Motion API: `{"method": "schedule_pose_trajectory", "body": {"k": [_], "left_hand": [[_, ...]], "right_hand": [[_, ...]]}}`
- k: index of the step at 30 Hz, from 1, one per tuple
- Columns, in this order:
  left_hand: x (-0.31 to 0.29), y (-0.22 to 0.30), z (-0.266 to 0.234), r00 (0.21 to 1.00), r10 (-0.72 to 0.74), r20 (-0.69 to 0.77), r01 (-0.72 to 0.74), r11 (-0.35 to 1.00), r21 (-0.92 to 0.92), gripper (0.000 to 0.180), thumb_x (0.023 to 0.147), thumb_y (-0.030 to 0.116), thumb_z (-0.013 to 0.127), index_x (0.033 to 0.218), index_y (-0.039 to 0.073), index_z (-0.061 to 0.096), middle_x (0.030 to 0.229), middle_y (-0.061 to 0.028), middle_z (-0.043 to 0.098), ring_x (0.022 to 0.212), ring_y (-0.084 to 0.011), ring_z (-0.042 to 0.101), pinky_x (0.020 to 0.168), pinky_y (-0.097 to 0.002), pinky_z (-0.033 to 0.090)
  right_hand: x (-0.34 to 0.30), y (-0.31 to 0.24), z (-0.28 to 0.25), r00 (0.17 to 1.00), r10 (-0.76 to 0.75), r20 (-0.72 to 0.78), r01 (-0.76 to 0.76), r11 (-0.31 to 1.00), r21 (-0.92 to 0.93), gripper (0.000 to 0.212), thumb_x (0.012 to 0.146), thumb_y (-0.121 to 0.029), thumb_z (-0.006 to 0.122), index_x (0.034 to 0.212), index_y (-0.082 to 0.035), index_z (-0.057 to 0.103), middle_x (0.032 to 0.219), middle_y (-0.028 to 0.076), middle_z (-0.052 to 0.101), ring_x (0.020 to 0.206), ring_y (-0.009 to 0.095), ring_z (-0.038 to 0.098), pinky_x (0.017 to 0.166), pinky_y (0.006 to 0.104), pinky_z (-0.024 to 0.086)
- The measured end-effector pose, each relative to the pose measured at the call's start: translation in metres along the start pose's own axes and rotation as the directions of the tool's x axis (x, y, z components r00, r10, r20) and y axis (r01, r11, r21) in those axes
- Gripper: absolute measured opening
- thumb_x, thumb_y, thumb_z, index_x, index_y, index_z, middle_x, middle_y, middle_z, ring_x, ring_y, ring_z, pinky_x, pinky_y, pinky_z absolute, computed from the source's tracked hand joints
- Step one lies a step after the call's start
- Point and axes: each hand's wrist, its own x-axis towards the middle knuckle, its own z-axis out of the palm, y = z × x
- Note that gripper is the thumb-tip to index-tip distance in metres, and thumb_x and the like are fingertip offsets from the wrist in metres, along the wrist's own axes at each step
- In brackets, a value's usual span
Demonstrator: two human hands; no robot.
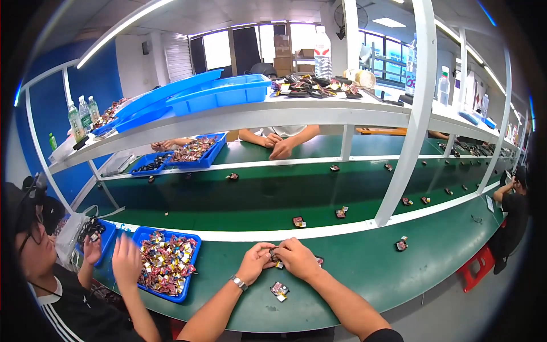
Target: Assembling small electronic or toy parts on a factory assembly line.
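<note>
My left hand (255,263), with a metal-banded watch on its wrist, and my right hand (297,260) meet over the green table. Between their closed fingertips is a small dark electronic part (277,263) with a yellow and white piece on it; the fingers cover much of it. Just below them on the table lies a similar small part (279,290), dark red with white and yellow bits. Another such part (319,261) shows only partly, beside my right hand. To the left of my hands stands a blue tray (198,251) heaped with the same kind of parts.
Past a white rail (307,232), a green conveyor belt (250,208) carries scattered parts. A slanted white post (405,148) rises at right. Overhead, a white shelf (239,118) holds blue trays and bottles. A person's hand (126,259) is raised beside the blue tray; others sit across and at far right.
</note>
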Motion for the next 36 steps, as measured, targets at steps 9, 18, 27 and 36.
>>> {"method": "schedule_pose_trajectory", "body": {"k": [9, 18, 27, 36], "left_hand": [[0.001, -0.001, -0.001, 1.0, -0.01, 0.013, 0.01, 1.0, -0.004, 0.024, 0.098, 0.003, 0.046, 0.122, 0.002, 0.048, 0.117, -0.0098, 0.062, 0.101, -0.0158, 0.064, 0.085, -0.027, 0.055], [0.0, 0.0, -0.001, 1.0, -0.004, 0.0, 0.004, 1.0, -0.008, 0.025, 0.098, 0.001, 0.044, 0.123, 0.002, 0.046, 0.117, -0.0111, 0.061, 0.104, -0.0177, 0.063, 0.089, -0.0312, 0.055], [0.002, -0.003, -0.004, 1.0, 0.005, -0.001, -0.005, 0.996, -0.092, 0.025, 0.096, 0.0, 0.045, 0.122, 0.002, 0.046, 0.118, -0.0119, 0.061, 0.107, -0.0202, 0.062, 0.091, -0.0347, 0.054], [0.003, -0.004, -0.004, 1.0, 0.012, -0.016, -0.014, 0.995, -0.1, 0.026, 0.097, 0.0, 0.043, 0.122, 0.0, 0.046, 0.115, -0.0117, 0.06, 0.105, -0.0185, 0.062, 0.091, -0.0317, 0.055]], "right_hand": [[0.002, -0.009, -0.002, 0.999, -0.005, 0.037, 0.007, 0.998, -0.059, 0.022, 0.071, -0.005, 0.065, 0.092, -0.01, 0.062, 0.095, 0.003, 0.059, 0.089, 0.023, 0.058, 0.071, 0.0357, 0.052], [0.003, -0.008, 0.001, 0.998, -0.042, -0.046, 0.04, 0.999, -0.032, 0.021, 0.072, -0.006, 0.066, 0.091, -0.01, 0.062, 0.093, 0.003, 0.059, 0.088, 0.023, 0.059, 0.069, 0.0345, 0.053], [0.003, -0.01, 0.006, 0.995, -0.011, -0.099, 0.009, 1.0, -0.02, 0.017, 0.075, -0.004, 0.065, 0.092, -0.008, 0.066, 0.093, 0.006, 0.063, 0.087, 0.024, 0.062, 0.071, 0.0343, 0.054], [0.001, -0.013, 0.017, 0.991, 0.01, -0.132, -0.017, 0.998, -0.054, 0.024, 0.073, -0.003, 0.068, 0.096, -0.006, 0.063, 0.097, 0.008, 0.06, 0.09, 0.027, 0.059, 0.075, 0.0365, 0.052]]}}
